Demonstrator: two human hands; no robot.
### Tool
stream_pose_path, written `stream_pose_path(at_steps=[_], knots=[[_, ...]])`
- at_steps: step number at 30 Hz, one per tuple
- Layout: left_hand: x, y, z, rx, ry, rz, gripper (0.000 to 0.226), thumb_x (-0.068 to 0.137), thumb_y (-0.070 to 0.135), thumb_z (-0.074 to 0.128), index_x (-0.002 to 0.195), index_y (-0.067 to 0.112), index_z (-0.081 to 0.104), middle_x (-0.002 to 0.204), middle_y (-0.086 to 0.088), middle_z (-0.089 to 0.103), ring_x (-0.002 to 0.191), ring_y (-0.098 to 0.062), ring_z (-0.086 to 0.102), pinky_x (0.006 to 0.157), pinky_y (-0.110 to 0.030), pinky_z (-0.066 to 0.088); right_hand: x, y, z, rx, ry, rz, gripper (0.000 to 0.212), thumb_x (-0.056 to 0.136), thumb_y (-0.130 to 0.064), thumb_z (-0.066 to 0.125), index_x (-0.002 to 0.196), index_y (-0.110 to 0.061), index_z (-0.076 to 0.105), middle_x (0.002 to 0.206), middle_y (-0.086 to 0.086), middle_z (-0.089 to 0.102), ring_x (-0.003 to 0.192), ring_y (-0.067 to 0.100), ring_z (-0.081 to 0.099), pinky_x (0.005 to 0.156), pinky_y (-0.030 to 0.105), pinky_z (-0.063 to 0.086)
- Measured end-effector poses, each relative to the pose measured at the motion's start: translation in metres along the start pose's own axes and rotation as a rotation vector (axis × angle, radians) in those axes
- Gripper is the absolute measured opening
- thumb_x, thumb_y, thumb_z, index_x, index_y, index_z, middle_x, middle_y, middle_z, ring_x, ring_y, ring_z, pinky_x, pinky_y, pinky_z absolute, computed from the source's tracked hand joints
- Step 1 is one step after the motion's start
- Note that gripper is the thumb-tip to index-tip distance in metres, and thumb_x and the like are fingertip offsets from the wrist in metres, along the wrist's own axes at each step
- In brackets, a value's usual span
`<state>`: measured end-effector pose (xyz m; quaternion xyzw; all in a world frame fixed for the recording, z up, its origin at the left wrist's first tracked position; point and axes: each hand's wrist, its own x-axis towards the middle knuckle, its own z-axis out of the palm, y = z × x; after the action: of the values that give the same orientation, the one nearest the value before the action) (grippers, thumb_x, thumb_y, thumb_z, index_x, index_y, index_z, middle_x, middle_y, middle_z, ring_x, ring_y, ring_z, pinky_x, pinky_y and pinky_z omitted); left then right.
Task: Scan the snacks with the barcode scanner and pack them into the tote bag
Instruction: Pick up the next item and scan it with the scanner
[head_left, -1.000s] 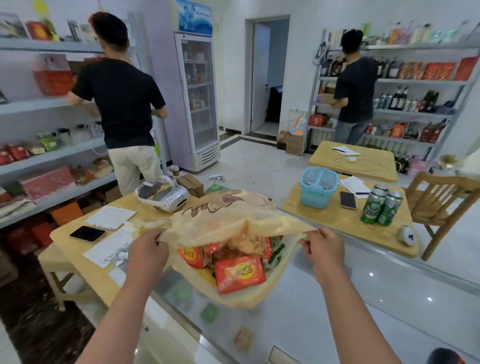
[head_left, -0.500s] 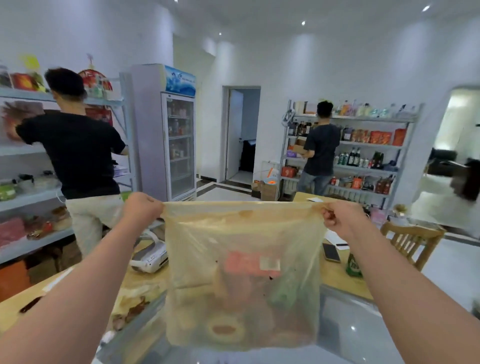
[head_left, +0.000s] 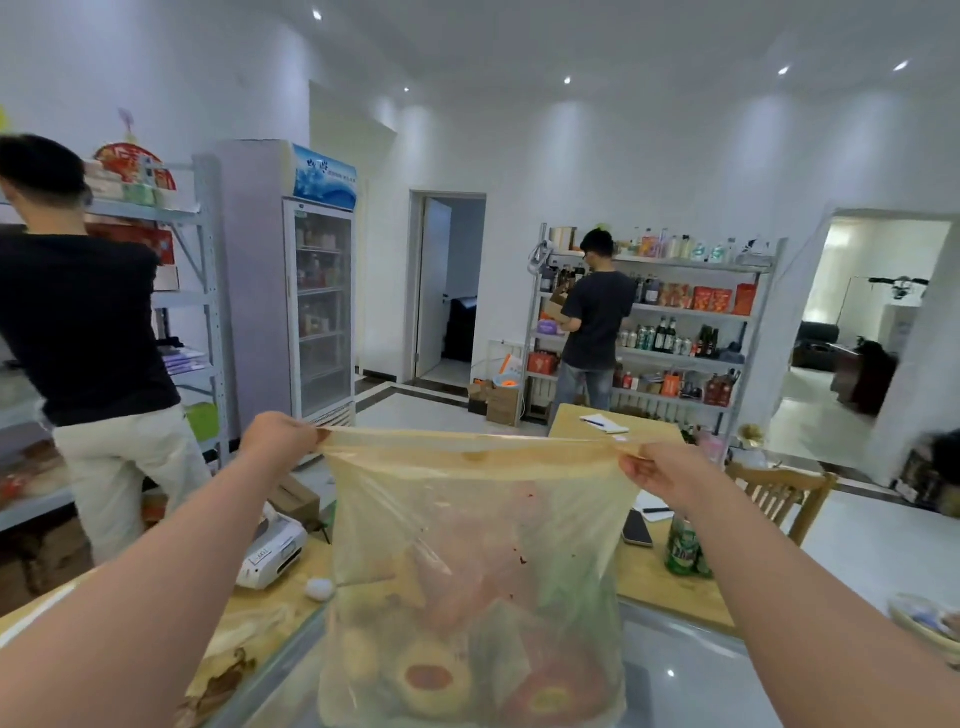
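A translucent yellowish tote bag (head_left: 478, 525) hangs in front of me, lifted above the glass counter (head_left: 675, 675). My left hand (head_left: 278, 436) grips its top left corner and my right hand (head_left: 660, 467) grips its top right corner, pulling the top edge taut. Several snack packets (head_left: 467, 670), red, orange and green, show blurred through the plastic at the bag's bottom. The white barcode scanner (head_left: 272, 553) lies on the wooden table left of the bag, below my left forearm.
Two people in dark shirts stand at shelves, one at far left (head_left: 88, 332), one at the back (head_left: 592, 322). A fridge (head_left: 311, 291) stands left of a doorway. A green can (head_left: 683, 548), a phone (head_left: 636, 530) and a wooden chair (head_left: 779, 493) are at right.
I have lifted the bag off the counter and stretched its top shut; it now hangs upright with the snacks at the bottom. My view has tilted up toward the room.
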<state>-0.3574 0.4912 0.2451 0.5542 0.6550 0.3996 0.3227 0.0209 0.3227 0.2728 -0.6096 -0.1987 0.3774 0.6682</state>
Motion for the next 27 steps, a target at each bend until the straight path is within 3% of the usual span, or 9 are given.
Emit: stream_pose_path(at_steps=[6, 9, 11, 13, 15, 19, 23, 25, 27], knots=[[-0.003, 0.028, -0.015, -0.225, -0.230, -0.146, 0.008, 0.090, 0.005, 0.063, 0.085, 0.001, 0.059, 0.061, -0.006, 0.046, 0.049, -0.012, 0.035, 0.033, -0.014, 0.031, -0.008, -0.023, 0.001, 0.002, -0.176, 0.037, 0.025, 0.094, 0.014, 0.038, 0.117, 0.004, 0.043, 0.091, 0.019, 0.057, 0.079, 0.026, 0.061, 0.048, 0.026, 0.058], [-0.007, 0.030, -0.011, -0.233, -0.212, -0.140, 0.011, 0.092, 0.006, 0.061, 0.081, 0.002, 0.062, 0.063, -0.007, 0.047, 0.050, -0.012, 0.037, 0.033, -0.012, 0.031, -0.010, -0.020, -0.005, -0.018, -0.270, -0.004, 0.024, 0.091, 0.013, 0.049, 0.115, 0.012, 0.052, 0.102, 0.023, 0.061, 0.090, 0.028, 0.064, 0.070, 0.031, 0.061], [-0.007, 0.024, -0.010, -0.227, -0.200, -0.117, 0.009, 0.093, 0.005, 0.059, 0.086, 0.001, 0.063, 0.065, -0.008, 0.049, 0.051, -0.014, 0.038, 0.034, -0.013, 0.032, -0.014, -0.014, -0.012, -0.177, -0.311, -0.073, 0.012, 0.087, 0.008, 0.060, 0.098, 0.012, 0.061, 0.102, 0.023, 0.066, 0.095, 0.023, 0.066, 0.085, 0.029, 0.057], [-0.007, 0.015, -0.014, -0.192, -0.209, -0.044, 0.008, 0.094, 0.006, 0.057, 0.093, 0.001, 0.064, 0.068, -0.010, 0.052, 0.052, -0.015, 0.040, 0.036, -0.016, 0.036, -0.017, -0.008, -0.020, -0.392, -0.321, -0.150, 0.011, 0.083, 0.004, 0.068, 0.093, 0.005, 0.065, 0.100, 0.020, 0.070, 0.091, 0.016, 0.069, 0.077, 0.018, 0.055], [-0.008, 0.009, -0.021, -0.082, -0.203, 0.079, 0.005, 0.094, 0.011, 0.059, 0.099, 0.011, 0.060, 0.074, -0.012, 0.057, 0.056, -0.016, 0.045, 0.043, -0.020, 0.041, -0.011, -0.005, -0.030, -0.433, -0.316, -0.195, 0.019, 0.082, 0.004, 0.068, 0.101, 0.005, 0.067, 0.103, 0.018, 0.072, 0.087, 0.017, 0.072, 0.066, 0.014, 0.055], [-0.007, 0.002, -0.029, 0.186, -0.147, 0.249, 0.017, 0.092, 0.017, 0.062, 0.103, 0.021, 0.051, 0.084, -0.013, 0.061, 0.065, -0.021, 0.052, 0.055, -0.030, 0.047, -0.011, -0.007, -0.037, -0.429, -0.246, -0.249, 0.015, 0.088, 0.002, 0.062, 0.101, 0.010, 0.063, 0.094, 0.025, 0.070, 0.086, 0.030, 0.071, 0.060, 0.019, 0.058], [-0.003, 0.003, -0.029, 0.254, -0.071, 0.397, 0.022, 0.090, 0.017, 0.064, 0.104, 0.022, 0.048, 0.084, -0.014, 0.062, 0.064, -0.027, 0.055, 0.055, -0.034, 0.046, -0.011, -0.010, -0.025, -0.494, -0.136, -0.410, 0.012, 0.091, -0.006, 0.061, 0.084, 0.002, 0.066, 0.077, 0.017, 0.067, 0.063, 0.022, 0.065, 0.054, 0.024, 0.056], [-0.001, 0.007, -0.026, 0.279, 0.020, 0.457, 0.022, 0.090, 0.019, 0.064, 0.101, 0.019, 0.045, 0.080, -0.015, 0.062, 0.061, -0.025, 0.053, 0.051, -0.031, 0.042, -0.001, -0.011, -0.017, -0.498, -0.021, -0.467, 0.016, 0.093, -0.008, 0.060, 0.080, -0.001, 0.066, 0.074, 0.014, 0.066, 0.059, 0.021, 0.061, 0.053, 0.028, 0.052], [0.002, 0.010, -0.017, 0.449, 0.071, 0.538, 0.018, 0.093, 0.023, 0.057, 0.098, 0.019, 0.041, 0.081, -0.015, 0.063, 0.062, -0.026, 0.054, 0.054, -0.034, 0.045, 0.010, -0.004, -0.011, -0.509, 0.057, -0.447, 0.020, 0.094, -0.011, 0.058, 0.076, -0.003, 0.065, 0.072, 0.012, 0.065, 0.060, 0.021, 0.058, 0.055, 0.032, 0.051]])
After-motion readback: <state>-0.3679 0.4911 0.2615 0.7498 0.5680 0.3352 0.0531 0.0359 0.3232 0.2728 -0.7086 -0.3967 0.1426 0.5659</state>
